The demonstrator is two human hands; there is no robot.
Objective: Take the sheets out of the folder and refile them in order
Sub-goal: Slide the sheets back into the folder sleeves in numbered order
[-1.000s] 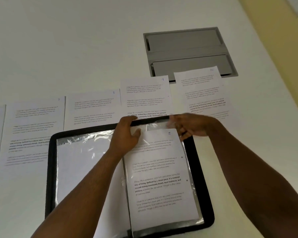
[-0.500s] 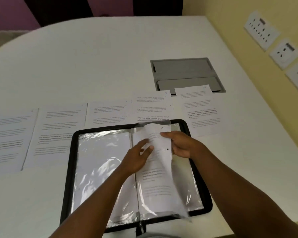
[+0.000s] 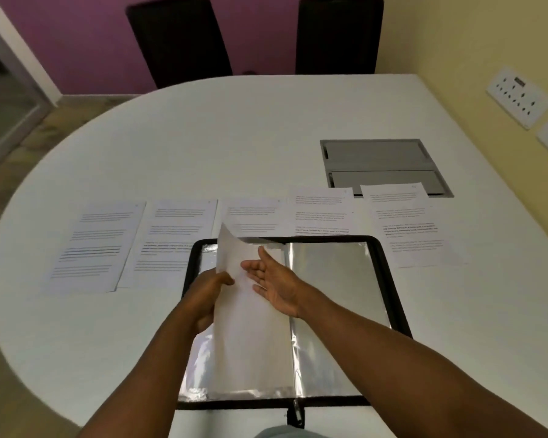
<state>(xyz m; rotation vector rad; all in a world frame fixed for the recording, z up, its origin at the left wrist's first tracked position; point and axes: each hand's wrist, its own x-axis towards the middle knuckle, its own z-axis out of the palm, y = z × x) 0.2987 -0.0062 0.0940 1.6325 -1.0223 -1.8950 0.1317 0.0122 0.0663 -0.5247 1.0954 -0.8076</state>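
item, folder (image 3: 389, 279): black-edged, lying open and flat on the white table (image 3: 234, 137) at the near edge, straight ahead at my 12 o'clock. i see glossy clear sleeves on both halves; the right half shows a sleeve with no printed text visible.

item, sheet (image 3: 244, 327): one white sheet, blank side toward me, standing up off the left half of the folder and leaning toward 11 o'clock, its top corner rising past the folder's far border. whether its lower end sits inside a sleeve or just on it, i cannot tell.

item, left hand (image 3: 209, 295): fingers curled round the sheet's left edge, thumb on the face toward me, clamped on the paper at about mid-height.

item, right hand (image 3: 272, 279): palm up, fingers straight and spread, lying against the sheet's face at its right side; gripping nothing. the two hands are close together, with only the sheet's width between them.

item, loose sheets (image 3: 178, 241): five printed pages laid in a row on the table beyond the folder, running from 10 o'clock to 2 o'clock, edges touching or overlapping; the middle ones are partly covered by the folder's far border.

item, grey hatch (image 3: 383, 162): set into the tabletop at 1 o'clock, its near edge under the two rightmost pages.

item, chairs (image 3: 181, 36): two dark chairs at the table's far side.

item, wall sockets (image 3: 519, 96): on the yellow wall at 2 o'clock.
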